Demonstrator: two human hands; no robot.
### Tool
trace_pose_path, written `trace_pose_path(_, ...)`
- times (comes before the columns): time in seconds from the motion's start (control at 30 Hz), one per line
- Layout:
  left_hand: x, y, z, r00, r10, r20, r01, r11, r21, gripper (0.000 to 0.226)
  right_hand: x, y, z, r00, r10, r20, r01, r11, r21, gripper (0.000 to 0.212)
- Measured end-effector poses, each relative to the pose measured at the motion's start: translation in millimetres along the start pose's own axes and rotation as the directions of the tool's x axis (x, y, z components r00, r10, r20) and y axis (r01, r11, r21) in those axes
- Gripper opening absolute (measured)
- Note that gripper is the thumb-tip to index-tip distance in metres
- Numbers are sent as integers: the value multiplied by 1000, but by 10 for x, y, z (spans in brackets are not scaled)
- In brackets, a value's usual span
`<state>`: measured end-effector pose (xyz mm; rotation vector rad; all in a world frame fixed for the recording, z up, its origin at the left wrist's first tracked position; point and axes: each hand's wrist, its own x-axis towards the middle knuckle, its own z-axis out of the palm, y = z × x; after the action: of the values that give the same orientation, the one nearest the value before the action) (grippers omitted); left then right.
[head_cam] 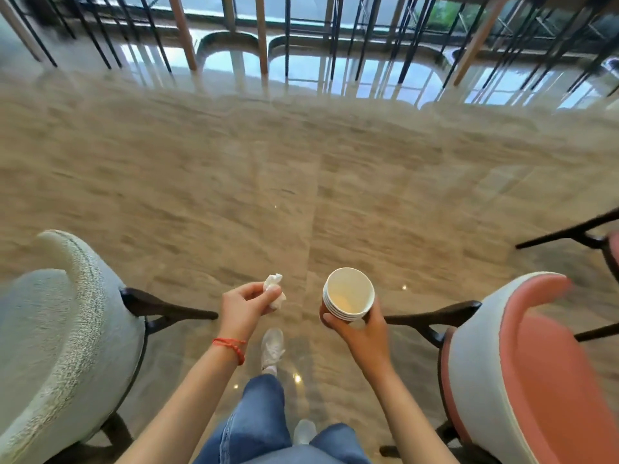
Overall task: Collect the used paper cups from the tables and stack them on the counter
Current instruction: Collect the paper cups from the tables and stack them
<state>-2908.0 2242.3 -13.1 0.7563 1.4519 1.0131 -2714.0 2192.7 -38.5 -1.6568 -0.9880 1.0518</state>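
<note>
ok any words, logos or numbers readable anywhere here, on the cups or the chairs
None can be read.
Stack of paper cups in the right hand: plain white, no print showing.
Crumpled tissue in the left hand: blank.
Pale green chair and pink chair: no labels visible.
White sneaker: too blurred to tell any branding.

We have a wide stretch of bare marble floor (pixel 301 169) open through the middle of the frame. A pale green armchair (pixel 57 329) crowds the lower left and a pink armchair (pixel 536 363) the lower right, leaving a lane between them. Along the top edge, chair and table legs (pixel 261 35) bar the way.
</note>
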Motion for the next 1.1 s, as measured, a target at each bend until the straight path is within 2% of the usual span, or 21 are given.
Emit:
trace_pose_path(0.37,1807,848,-158,999,34,-35,-34,999,-11,2,1834,-640,972,999,-41,-11,41,999,7,59)
trace_pose_path(0.53,2426,1093,-267,996,9,-91,-14,998,-56,4,2435,-844,1367,999,-41,33,41,999,-3,58)
trace_pose_path(0.7,3075,1210,-313,988,-11,-152,-3,996,-90,7,3154,-949,1764,992,-39,116,42,999,-22,63)
trace_pose_path(0.9,3839,1500,-381,963,-29,-269,-17,986,-168,8,4115,-1255,2241,966,-103,236,118,992,-50,59)
trace_pose_path(1.1,4504,1951,-472,907,-59,-416,-55,965,-256,18,5085,-1730,2787,874,-122,471,183,979,-86,59)
